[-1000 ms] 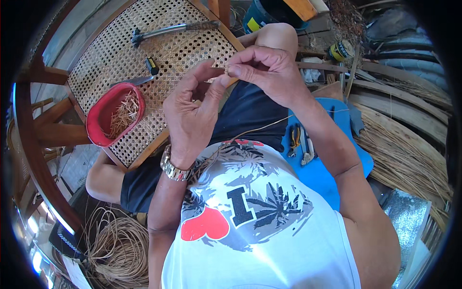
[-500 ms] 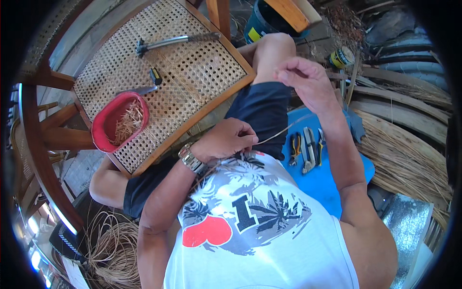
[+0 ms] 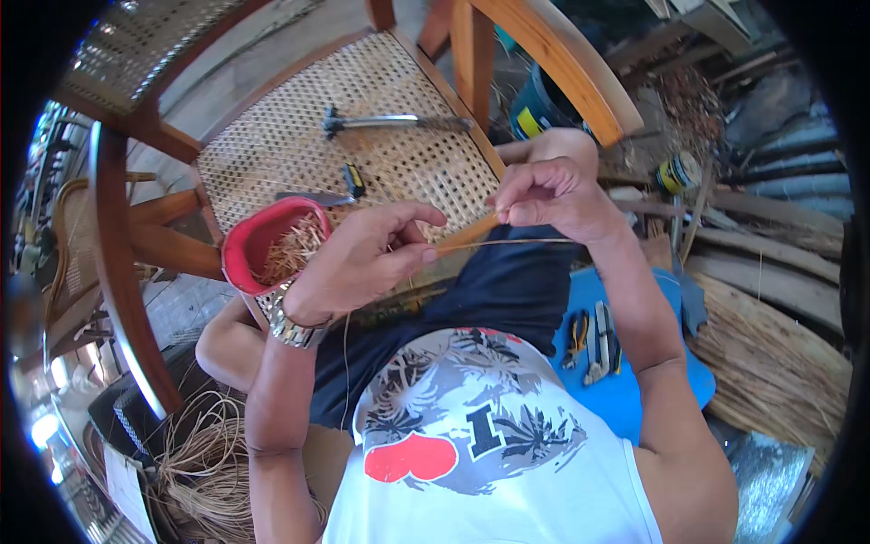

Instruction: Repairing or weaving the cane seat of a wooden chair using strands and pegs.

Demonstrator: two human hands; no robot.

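Note:
Over the front edge of the chair, my left hand (image 3: 362, 254), with a metal watch on its wrist, closes on a thin cane strand (image 3: 512, 242) near thumb and forefinger. One length runs right, passing below my right hand; a thin length also hangs beneath my left wrist. My right hand (image 3: 555, 198) is pinched at thumb and fingertips; whatever is between them is too small to make out. Just beyond my left hand, a red container (image 3: 237, 247) of cane offcuts (image 3: 294, 252) sits on the woven cane seat (image 3: 272, 150), beside a knife (image 3: 352, 184).
A hammer (image 3: 399, 121) lies across the seat. To my right, pliers (image 3: 575, 340) and other hand tools rest on a blue surface (image 3: 639, 385). Coiled cane (image 3: 213, 471) is at lower left, bundled strips (image 3: 770, 349) at right. A wooden armrest (image 3: 571, 63) juts overhead.
My left hand has risen off my lap toward the seat's front edge. My right hand has come lower and nearer to it. The view has shifted, so the chair appears further right.

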